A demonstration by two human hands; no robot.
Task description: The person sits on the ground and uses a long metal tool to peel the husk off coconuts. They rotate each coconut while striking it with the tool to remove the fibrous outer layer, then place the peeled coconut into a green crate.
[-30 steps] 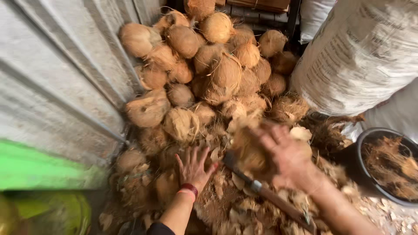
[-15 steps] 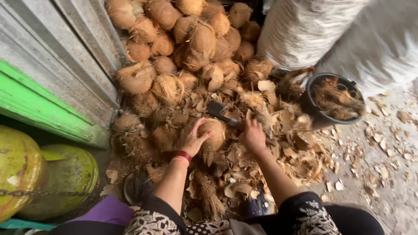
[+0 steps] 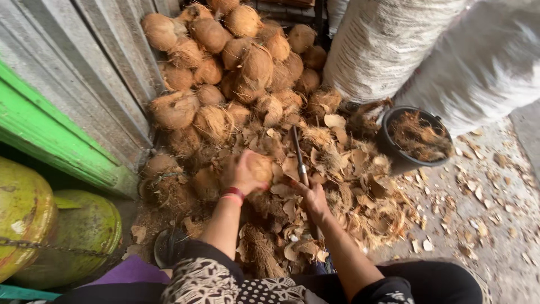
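A: Head view. What is each hand doing?

B: Left hand (image 3: 243,171) is cupped over a husked coconut (image 3: 260,168), fingers wrapped on its near-left side, so grasping it. A red band sits on that wrist. Right hand (image 3: 314,198) is clenched around the handle of a long knife (image 3: 300,159).

A: Where is the coconut?

B: Centre of the scene, resting low on the husk scraps (image 3: 337,169), just left of the knife. Touching the blade or not, cannot tell.

A: Knife orientation?

B: Blade points far, away from the person, nearly straight up the frame. Handle end runs down under the right hand.

A: What is around it?

B: A pile of coconuts (image 3: 236,62) on the far side, stacked against a grey metal wall (image 3: 84,67) on the left. A black bucket (image 3: 416,135) with fibre in it to the right, well apart from the hands. Big white sacks (image 3: 405,45) far right, behind the bucket. A green board (image 3: 50,135) and two green gas cylinders (image 3: 56,231) near left.

A: Ground?

B: Concrete floor (image 3: 495,225) on the right, bits of husk scattered on it.
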